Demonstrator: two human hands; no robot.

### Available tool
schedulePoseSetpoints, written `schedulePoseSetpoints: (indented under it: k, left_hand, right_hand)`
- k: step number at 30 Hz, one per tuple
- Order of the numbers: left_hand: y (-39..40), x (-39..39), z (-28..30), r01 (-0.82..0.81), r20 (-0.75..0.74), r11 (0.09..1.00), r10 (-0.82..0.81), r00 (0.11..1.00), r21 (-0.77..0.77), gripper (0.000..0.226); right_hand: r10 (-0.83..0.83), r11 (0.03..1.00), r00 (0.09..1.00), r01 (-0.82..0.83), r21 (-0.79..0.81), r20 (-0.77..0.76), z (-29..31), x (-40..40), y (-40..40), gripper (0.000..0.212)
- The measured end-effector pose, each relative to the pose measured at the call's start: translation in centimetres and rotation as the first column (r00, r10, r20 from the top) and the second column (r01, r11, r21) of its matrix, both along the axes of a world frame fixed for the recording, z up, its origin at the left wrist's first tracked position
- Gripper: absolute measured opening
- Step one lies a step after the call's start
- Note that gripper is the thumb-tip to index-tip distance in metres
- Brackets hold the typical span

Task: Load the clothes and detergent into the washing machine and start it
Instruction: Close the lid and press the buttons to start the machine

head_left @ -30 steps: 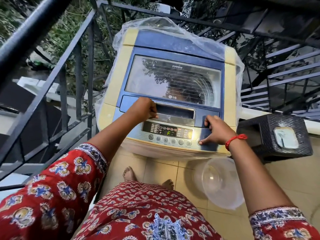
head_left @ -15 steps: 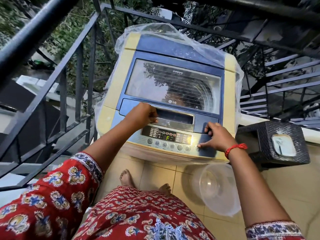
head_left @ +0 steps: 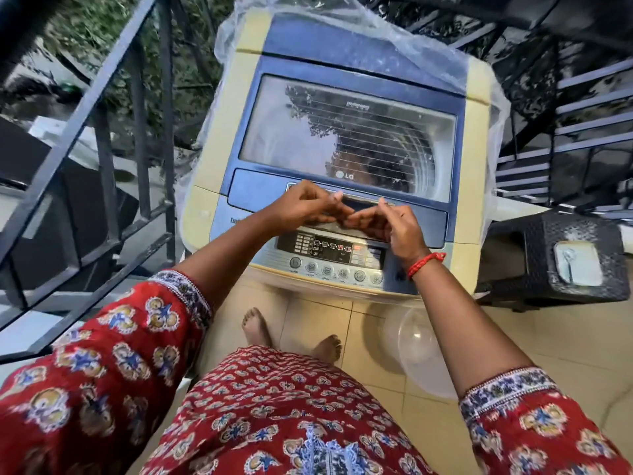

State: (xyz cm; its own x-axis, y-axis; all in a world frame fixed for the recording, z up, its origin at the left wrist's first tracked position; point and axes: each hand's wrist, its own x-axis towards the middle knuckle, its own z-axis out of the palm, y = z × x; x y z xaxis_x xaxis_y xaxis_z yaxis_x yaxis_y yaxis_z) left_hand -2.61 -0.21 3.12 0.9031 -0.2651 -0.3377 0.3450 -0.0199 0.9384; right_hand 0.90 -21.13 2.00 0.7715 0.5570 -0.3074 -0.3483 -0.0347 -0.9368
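Hovering above cream-and-blue top-loading washing machine, lid closed | left hand and right hand fingertips meeting, fingers loosely curled, holding nothing | lit control panel below

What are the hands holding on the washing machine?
Nothing, as far as I can see. The left hand and right hand meet, fingers loose, over the lid handle of the washing machine.
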Motion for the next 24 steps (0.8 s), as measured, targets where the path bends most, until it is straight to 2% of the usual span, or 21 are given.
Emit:
schedulePoseSetpoints:
  k: [4, 9, 15, 20, 24]
  left_hand:
    - [0.1, 0.0, -0.3, 0.004, 0.026, 1.000, -0.004, 1.000, -0.003, 0.041]
    - [1.2, 0.3, 0.0, 0.035, 0.012, 0.996, -0.034, 0.999, -0.078, 0.052]
    - [1.8, 0.0, -0.8, 0.013, 0.026, 0.993, -0.010, 1.000, -0.121, 0.051]
    - [0.9, 0.1, -1.2, -0.193, -0.032, 0.958, 0.191, 0.981, -0.214, 0.054]
    - [0.3, -0.1, -0.8, -0.274, 0.002, 0.944, 0.279, 0.960, -0.183, 0.051]
  right_hand:
    - [0.011, 0.999, 0.999, -0.009, -0.045, 0.049, 0.3, -0.1, -0.1, 0.050]
    - [0.129, 0.983, 0.941, -0.080, -0.166, 0.313, -0.2, 0.1, 1.6, 0.049]
    - [0.089, 0.995, 0.977, -0.079, -0.058, 0.193, -0.5, 0.5, 1.6, 0.049]
    - [0.072, 0.995, 0.995, -0.076, 0.064, 0.062, -0.8, 0.9, 1.6, 0.042]
    - [0.062, 0.995, 0.998, -0.061, 0.074, -0.018, -0.6, 1.0, 1.9, 0.045]
